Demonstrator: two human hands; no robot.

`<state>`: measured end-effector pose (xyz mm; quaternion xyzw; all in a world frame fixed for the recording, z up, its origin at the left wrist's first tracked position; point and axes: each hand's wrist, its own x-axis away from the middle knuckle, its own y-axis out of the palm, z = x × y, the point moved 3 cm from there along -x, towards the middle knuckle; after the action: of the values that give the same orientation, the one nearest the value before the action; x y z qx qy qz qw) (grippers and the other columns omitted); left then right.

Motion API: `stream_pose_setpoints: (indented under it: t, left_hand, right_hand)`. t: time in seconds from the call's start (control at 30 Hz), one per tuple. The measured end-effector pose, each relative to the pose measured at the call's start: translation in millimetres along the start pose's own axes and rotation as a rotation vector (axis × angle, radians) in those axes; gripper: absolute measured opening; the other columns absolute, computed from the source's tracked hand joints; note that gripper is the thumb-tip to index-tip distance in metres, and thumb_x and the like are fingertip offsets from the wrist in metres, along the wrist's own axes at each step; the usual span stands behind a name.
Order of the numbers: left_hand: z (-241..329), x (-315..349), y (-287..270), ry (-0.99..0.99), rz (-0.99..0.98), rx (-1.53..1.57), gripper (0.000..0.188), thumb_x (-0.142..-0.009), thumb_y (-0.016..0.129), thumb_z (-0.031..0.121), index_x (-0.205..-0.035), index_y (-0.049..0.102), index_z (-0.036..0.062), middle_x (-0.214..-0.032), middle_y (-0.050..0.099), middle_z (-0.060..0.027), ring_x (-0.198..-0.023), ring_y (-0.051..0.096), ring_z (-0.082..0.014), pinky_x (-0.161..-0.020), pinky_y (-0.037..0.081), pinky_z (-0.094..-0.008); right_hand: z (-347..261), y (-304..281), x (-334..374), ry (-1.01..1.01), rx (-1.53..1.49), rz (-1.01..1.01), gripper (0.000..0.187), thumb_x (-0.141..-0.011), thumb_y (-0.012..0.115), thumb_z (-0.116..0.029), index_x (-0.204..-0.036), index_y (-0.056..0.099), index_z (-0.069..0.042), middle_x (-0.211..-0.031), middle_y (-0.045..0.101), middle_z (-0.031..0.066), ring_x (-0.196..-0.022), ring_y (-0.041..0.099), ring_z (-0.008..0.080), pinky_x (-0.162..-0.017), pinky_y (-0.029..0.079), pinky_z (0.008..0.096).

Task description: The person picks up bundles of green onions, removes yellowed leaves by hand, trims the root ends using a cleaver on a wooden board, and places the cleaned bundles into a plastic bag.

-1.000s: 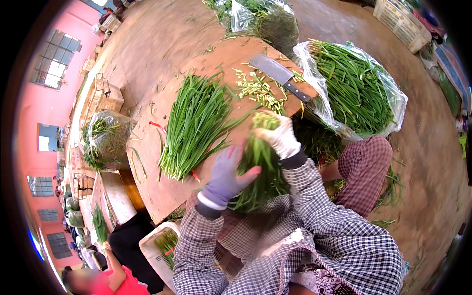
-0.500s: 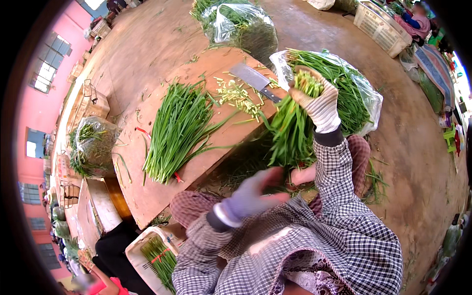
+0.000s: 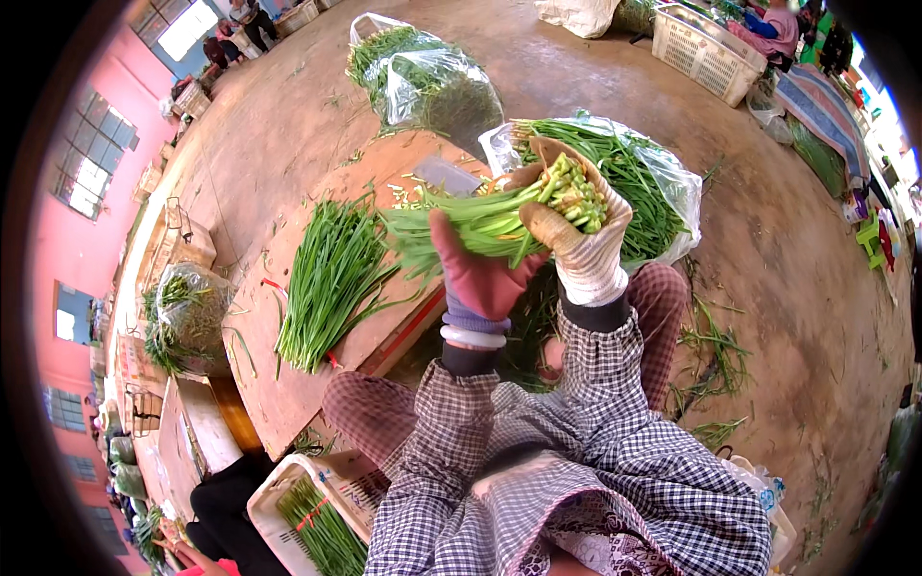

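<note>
My right hand (image 3: 591,252), in a whitish knit glove with brown fingers, is wrapped round the base of a bunch of garlic chives (image 3: 480,221). The pale stem ends face right and the leaves stretch left over the board's edge. Close against the near side of the leaves is my left hand (image 3: 480,278), in a purple and red glove, fingers apart. Another pile of garlic chives (image 3: 331,278) lies on the board (image 3: 269,384). Behind the held bunch shows the cleaver's blade (image 3: 447,176); its handle is hidden. Short cut stem pieces (image 3: 408,197) lie beside the blade.
An open plastic bag of chives (image 3: 658,192) stands at the right of the board, and another bag of greens (image 3: 432,86) beyond it. A white crate (image 3: 298,470) with tied chives is at lower left. Loose leaves (image 3: 715,355) litter the floor on the right.
My right hand has turned the bunch, so its hanging leaves now point left. My left hand has risen from near my lap to the leaves. The view has shifted slightly.
</note>
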<state>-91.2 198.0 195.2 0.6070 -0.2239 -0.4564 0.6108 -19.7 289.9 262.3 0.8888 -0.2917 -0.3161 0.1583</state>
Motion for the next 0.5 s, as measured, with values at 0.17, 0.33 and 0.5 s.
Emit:
stream_pose_setpoints:
  t: [0.17, 0.33, 0.5]
  left_hand:
    - [33, -12, -21, 0.210, 0.058, -0.002, 0.053, -0.089, 0.057, 0.049, -0.122, 0.060, 0.0077, -0.128, 0.058, -0.0138, -0.114, 0.057, -0.0309, -0.104, 0.039, -0.0528]
    - [83, -10, -50, 0.222, 0.104, -0.165, 0.053, -0.089, 0.060, 0.040, -0.122, 0.057, -0.0010, -0.112, 0.066, -0.0170, -0.108, 0.060, -0.0335, -0.103, 0.040, -0.0514]
    - [117, 2, -69, 0.380, 0.265, -0.351, 0.035, -0.093, 0.056, 0.027, -0.114, 0.059, -0.0013, -0.091, 0.068, -0.0110, -0.091, 0.064, -0.0299, -0.090, 0.051, -0.0442]
  right_hand:
    - [-5, -17, 12, -0.002, -0.091, 0.058, 0.054, -0.074, 0.073, -0.001, -0.125, 0.056, 0.003, -0.097, 0.069, 0.0095, -0.088, 0.066, 0.0158, -0.077, 0.054, 0.0290]
    - [22, -40, 35, 0.107, -0.155, 0.099, 0.056, -0.073, 0.075, -0.006, -0.125, 0.056, 0.004, -0.100, 0.069, 0.0102, -0.088, 0.066, 0.0151, -0.073, 0.054, 0.0260]
    - [51, -61, 45, 0.278, -0.070, 0.121, 0.055, -0.076, 0.078, -0.013, -0.125, 0.057, 0.000, -0.098, 0.068, 0.0027, -0.065, 0.054, 0.0001, -0.049, 0.036, 0.0142]
